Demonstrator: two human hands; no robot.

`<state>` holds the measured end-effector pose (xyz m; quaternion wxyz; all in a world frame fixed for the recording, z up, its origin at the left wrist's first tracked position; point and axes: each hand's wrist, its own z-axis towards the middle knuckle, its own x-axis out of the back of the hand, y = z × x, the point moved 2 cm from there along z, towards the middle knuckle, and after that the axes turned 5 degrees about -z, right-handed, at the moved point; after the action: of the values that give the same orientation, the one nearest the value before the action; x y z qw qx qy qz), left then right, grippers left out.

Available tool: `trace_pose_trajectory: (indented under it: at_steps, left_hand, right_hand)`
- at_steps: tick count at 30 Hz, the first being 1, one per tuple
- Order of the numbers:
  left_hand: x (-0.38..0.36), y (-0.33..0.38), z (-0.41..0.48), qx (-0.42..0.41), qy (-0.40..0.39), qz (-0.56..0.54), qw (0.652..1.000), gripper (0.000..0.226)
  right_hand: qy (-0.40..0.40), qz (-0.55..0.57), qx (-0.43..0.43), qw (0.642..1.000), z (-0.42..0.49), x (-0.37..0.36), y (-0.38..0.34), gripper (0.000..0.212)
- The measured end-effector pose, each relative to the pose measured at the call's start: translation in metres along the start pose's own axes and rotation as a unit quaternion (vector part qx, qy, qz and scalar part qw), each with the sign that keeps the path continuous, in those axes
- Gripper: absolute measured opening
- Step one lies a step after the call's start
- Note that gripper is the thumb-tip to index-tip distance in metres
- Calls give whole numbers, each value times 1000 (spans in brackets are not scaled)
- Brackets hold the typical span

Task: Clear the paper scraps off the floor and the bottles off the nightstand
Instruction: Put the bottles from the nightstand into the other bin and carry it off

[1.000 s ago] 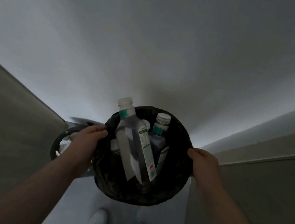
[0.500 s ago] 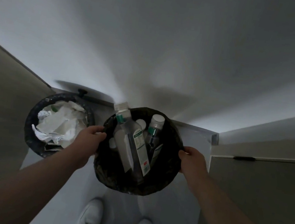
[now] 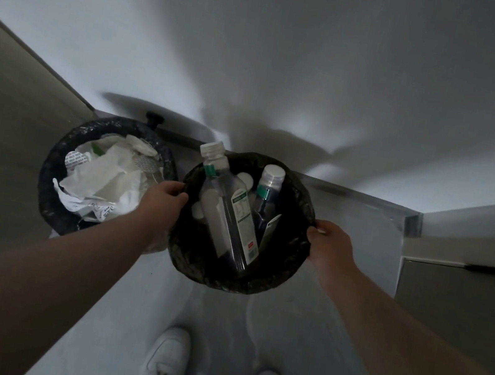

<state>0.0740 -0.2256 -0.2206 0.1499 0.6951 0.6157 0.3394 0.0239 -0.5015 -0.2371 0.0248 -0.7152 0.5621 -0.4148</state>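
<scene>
Nearest, shoes (image 3: 168, 360) stand below the bin (image 3: 233, 286). Left hand (image 3: 161, 202) and right hand (image 3: 328, 246) curl fingers (image 3: 173, 189) over its opposite rims, probably to carry it level; bottles (image 3: 228, 217) lie inside. Just left, a second bin (image 3: 49, 187) holds paper scraps (image 3: 102, 182).

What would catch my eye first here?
A black bin in the middle, gripped at its rim by the left hand and right hand, with clear bottles leaning inside. Beside it on the left stands a second bin heaped with white paper scraps; white shoes show below.
</scene>
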Motion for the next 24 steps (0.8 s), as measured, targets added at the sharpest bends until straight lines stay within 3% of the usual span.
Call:
trace_pose_trajectory:
  at_steps: [15, 24]
  left_hand:
    - [5, 1, 11, -34, 18, 69, 997, 34]
    - [14, 14, -6, -45, 4, 36, 998, 26]
  right_hand:
    - [-5, -56, -7, 998, -8, 1, -17, 23]
    - [-32, 7, -11, 999, -27, 10, -19, 22]
